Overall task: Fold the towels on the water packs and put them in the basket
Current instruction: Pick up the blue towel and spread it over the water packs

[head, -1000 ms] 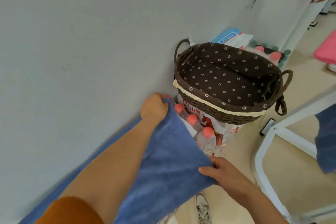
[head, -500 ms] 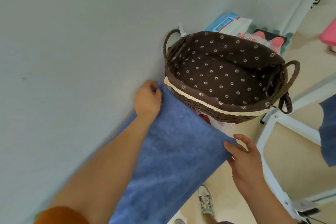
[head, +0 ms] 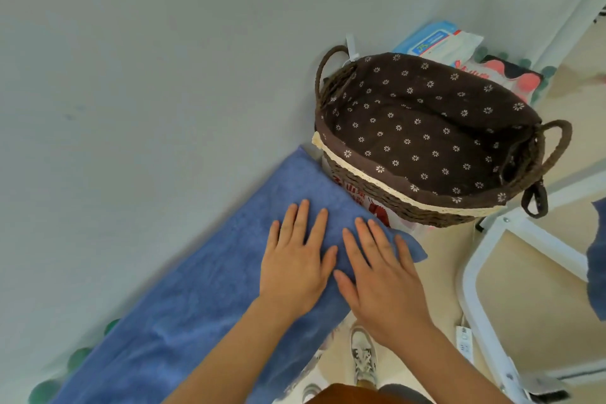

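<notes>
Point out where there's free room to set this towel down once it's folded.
The basket is bare inside its dotted lining. A strip of floor lies free between basket and white frame. Crowded: left hand and right hand lie flat on the towel; packets fill the corner behind the basket.

The blue towel [head: 203, 298] in front of me lies spread flat as a long strip along the wall. It runs from 7 o'clock up towards 1 o'clock, and its far end is just beside the basket [head: 377, 188]. One corner juts out at 3 o'clock. The basket is oval and dark woven, with a brown flower-dotted lining, cream trim and two loop handles. It stands upright at 2 o'clock from the towel, on a water pack [head: 357, 198] wrapped in white with red print. Green caps [head: 77, 359] peek out beside the towel at 7 o'clock.
</notes>
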A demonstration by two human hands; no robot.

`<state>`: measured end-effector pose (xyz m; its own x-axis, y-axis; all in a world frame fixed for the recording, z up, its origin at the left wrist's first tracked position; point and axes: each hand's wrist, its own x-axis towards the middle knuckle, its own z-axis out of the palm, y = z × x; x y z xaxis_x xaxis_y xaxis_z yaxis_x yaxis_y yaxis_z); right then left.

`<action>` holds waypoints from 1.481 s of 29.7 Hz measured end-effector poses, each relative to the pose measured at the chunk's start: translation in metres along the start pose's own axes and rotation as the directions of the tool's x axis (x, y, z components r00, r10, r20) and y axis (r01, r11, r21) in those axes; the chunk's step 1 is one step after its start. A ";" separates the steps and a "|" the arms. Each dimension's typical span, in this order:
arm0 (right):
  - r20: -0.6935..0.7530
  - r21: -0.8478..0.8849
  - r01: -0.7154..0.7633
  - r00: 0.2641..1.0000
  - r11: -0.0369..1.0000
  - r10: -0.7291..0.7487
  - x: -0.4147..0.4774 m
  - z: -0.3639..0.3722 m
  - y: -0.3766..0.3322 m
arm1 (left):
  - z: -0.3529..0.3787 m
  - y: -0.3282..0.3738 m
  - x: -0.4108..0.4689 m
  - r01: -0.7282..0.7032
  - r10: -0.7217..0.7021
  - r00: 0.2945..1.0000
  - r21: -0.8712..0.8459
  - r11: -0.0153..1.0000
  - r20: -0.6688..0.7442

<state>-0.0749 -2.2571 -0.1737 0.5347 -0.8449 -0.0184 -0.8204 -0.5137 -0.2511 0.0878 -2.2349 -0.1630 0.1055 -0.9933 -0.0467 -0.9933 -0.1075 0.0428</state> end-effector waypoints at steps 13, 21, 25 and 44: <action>-0.016 0.001 0.182 0.983 0.983 -0.182 0.010 -0.023 -0.070 | -0.046 -0.053 -0.140 0.354 -0.417 0.891 -0.305 0.884 -0.177; 0.028 0.380 0.556 0.792 0.739 -0.610 -0.008 -0.012 -0.244 | -0.034 -0.128 -0.323 0.752 -0.814 0.569 -0.328 0.571 -0.114; 0.168 0.431 0.585 0.696 0.687 -0.698 -0.014 0.008 -0.325 | -0.023 -0.146 -0.362 0.787 -0.910 0.414 -0.497 0.366 -0.014; 0.030 0.308 0.668 0.705 0.677 -0.709 -0.011 0.045 -0.419 | -0.021 -0.212 -0.347 0.313 -0.949 0.314 -0.948 0.063 0.040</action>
<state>0.2720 -2.0261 -0.1116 0.9643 -0.2270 0.1363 -0.1360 -0.8662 -0.4808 0.2632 -1.8683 -0.1349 0.9734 -0.2081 -0.0954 0.0151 -0.3576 0.9338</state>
